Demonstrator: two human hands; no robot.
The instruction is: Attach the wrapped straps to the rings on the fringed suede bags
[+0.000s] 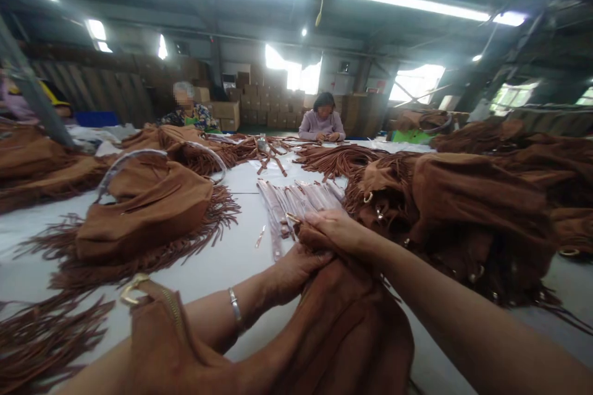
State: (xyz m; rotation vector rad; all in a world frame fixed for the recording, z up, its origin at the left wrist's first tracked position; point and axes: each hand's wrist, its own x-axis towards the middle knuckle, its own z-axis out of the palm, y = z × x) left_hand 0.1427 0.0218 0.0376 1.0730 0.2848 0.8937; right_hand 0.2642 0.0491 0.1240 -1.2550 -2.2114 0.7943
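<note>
A brown suede-like bag (343, 321) lies across the near side of the table, its far end gathered between my two hands. My left hand (296, 268) is closed on the bag from the left, with a silver bangle at the wrist. Over the top edge, my right hand (336, 228) is closed on the same end, where a small gold metal piece (293, 218) shows by the fingertips. The bag's near left corner carries a gold ring (134, 290) and a zip (172, 308). Just beyond my hands lie several straps in clear plastic sleeves (301, 194).
A fringed brown bag (148, 210) with a wrapped handle sits at left. A heap of brown bags (482, 216) stands at right. Loose fringe (333, 160) lies farther back. A small gold piece (260, 236) rests on the white table (241, 222). Co-workers sit across (322, 123).
</note>
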